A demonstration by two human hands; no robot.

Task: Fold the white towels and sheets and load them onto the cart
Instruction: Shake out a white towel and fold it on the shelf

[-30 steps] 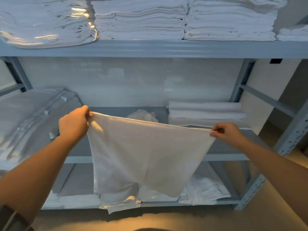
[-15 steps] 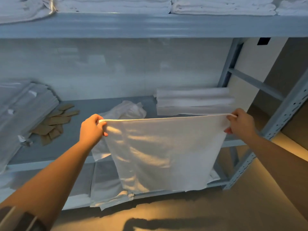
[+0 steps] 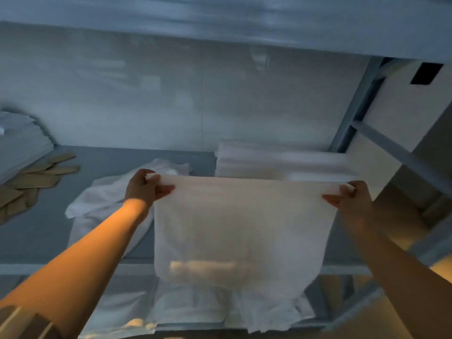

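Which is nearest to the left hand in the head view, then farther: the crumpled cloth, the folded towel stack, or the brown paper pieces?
From the left hand:
1. Crumpled cloth, directly under and beside it.
2. Brown paper pieces, off to the left on the shelf.
3. Folded towel stack, to the right at the back.

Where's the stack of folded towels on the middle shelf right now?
In the head view, the folded stack sits at the right back of the middle shelf, just behind the towel both hands hold up, right of the crumpled cloth.
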